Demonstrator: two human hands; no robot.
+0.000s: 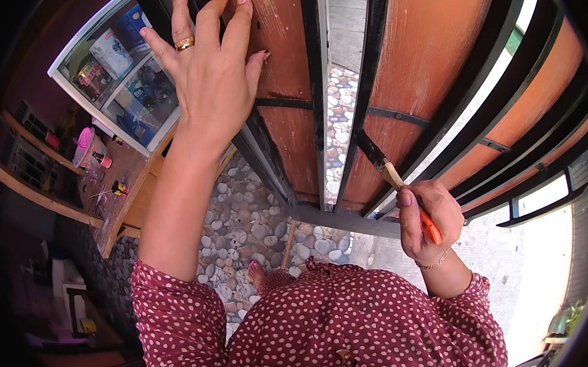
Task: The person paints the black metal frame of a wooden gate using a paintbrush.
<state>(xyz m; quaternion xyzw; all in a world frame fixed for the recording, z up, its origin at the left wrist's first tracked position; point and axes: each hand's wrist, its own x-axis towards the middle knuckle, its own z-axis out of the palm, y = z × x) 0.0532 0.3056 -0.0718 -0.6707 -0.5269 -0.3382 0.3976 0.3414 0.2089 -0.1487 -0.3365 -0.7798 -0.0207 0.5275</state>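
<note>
My right hand [431,215] grips a paintbrush [392,175] with an orange handle and dark bristles. The bristle end is at a black bar [347,173] beside a reddish-brown wood panel [396,136] of a gate; whether it touches the bar cannot be told. Spread flat, my left hand [213,63] rests against another reddish-brown panel [279,39] higher up, with its fingers apart and nothing held. Pale specks and streaks mark both panels. Black crosspieces [398,116] divide them, and a dark bottom rail [346,223] runs below.
A glass-fronted cabinet [118,73] with packages stands on the left, by a wooden table [125,200] holding a pink-stained tub [90,147] and small containers. Pebble-patterned flooring [246,216] lies beneath, with pale concrete [498,272] to the right. More gate panels [534,106] curve away rightward.
</note>
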